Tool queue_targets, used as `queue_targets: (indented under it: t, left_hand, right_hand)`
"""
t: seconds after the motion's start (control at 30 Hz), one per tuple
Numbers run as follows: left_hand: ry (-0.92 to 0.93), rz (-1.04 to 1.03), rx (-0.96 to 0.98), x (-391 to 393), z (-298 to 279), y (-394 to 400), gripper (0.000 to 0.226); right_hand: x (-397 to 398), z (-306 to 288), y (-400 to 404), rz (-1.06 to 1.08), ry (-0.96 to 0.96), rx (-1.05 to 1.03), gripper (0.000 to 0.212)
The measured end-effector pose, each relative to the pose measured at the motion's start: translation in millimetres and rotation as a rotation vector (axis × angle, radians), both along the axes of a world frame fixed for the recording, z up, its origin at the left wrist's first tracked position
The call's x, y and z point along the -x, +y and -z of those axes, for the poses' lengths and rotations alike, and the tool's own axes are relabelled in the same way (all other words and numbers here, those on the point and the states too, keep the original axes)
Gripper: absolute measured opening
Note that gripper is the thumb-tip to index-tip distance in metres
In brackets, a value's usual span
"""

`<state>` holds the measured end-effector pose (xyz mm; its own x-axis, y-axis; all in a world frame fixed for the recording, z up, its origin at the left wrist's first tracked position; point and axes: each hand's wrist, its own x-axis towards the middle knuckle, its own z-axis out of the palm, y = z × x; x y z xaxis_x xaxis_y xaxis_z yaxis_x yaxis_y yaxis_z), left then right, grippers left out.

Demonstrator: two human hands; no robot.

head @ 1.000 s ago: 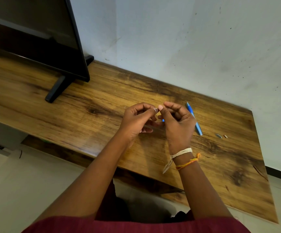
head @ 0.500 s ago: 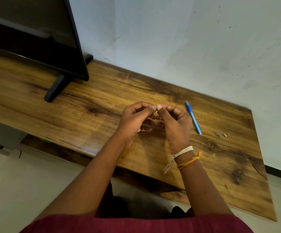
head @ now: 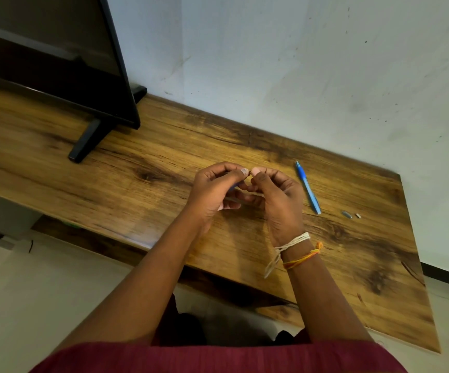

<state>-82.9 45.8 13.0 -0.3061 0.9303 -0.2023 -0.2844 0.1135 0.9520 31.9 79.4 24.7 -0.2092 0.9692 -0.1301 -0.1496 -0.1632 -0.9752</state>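
Your table is warm brown wood grain with dark knots and streaks. Near its right edge lies a blue pen, then a grey bit. White threads and orange threads band your right wrist. A blue part peeks from your left hand.

The pinched part, perhaps a spring, is too small to tell.

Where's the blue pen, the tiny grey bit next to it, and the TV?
blue pen (head: 307,187): head view, middle of its barrel.
tiny grey bit (head: 346,214): head view, its middle.
TV (head: 43,57): head view, on the dark screen.
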Motion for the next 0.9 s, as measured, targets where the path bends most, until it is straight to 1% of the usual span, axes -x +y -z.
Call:
queue_targets:
  t: [0.17, 0.4, 0.53, 0.73, 0.9]
  left_hand:
    - [0.0, -0.013, 0.001, -0.5, 0.0, 0.1, 0.016]
    - [0.015, -0.005, -0.004, -0.4, 1.1, 0.4, 0.016]
    - [0.037, 0.006, 0.0, -1.1, 1.7, 0.4, 0.015]
    - [0.055, 0.003, -0.003, -1.3, 2.8, 1.1, 0.01]
    - [0.035, 0.023, -0.003, -1.2, 2.1, 1.2, 0.018]
  right_hand:
    - [-0.2, -0.9, -0.1, 0.0, 0.009, 0.004, 0.01]
    - [-0.4, 1.4, 0.9, -0.004, 0.003, 0.0, 0.015]
    - [0.0, 1.3, 0.7, -0.006, -0.012, -0.019, 0.012]
    - [-1.0, 0.4, -0.3, -0.018, -0.028, -0.031, 0.016]
    - [-1.5, 1.4, 0.7, -0.009, 0.006, 0.007, 0.009]
